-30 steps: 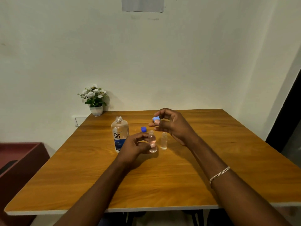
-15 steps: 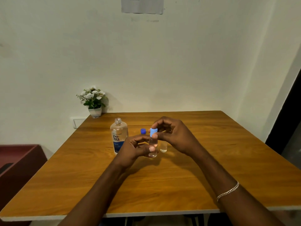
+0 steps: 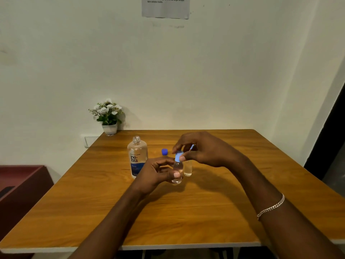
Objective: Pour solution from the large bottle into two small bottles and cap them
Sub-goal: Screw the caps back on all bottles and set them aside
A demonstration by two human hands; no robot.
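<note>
Small clear bottle [image 3: 177,170] upright, mid-table, base at or just above the wood, can't tell which, part full of clear liquid. Left hand [image 3: 155,175] grips its lower body, thumb across the front, other fingers curled round the far side. Light blue cap [image 3: 178,157] sits on the bottle's neck; right hand [image 3: 205,150] comes over from the right and pinches the cap between thumb and fingertips, remaining fingers curled. Another scrap of light blue shows between the right hand's fingers, can't tell what it is. Second small bottle [image 3: 188,168] stands uncapped just right of the held one, slightly farther, partly behind the right hand, a little liquid at the bottom. Large bottle [image 3: 137,158] stands left of both, open neck, label reads "re-nu" over a blue band; smaller print is unreadable. Dark blue cap [image 3: 164,151] lies on the table [image 3: 186,221] between large bottle and right hand, farther back. Chain bracelet [image 3: 270,207] on right wrist. White-flower pot plant [image 3: 108,116] at far left corner. Printed sheet [image 3: 165,7] on wall, text too blurred to read reliably. Reddish-brown cabinet [image 3: 20,186] at left.
</note>
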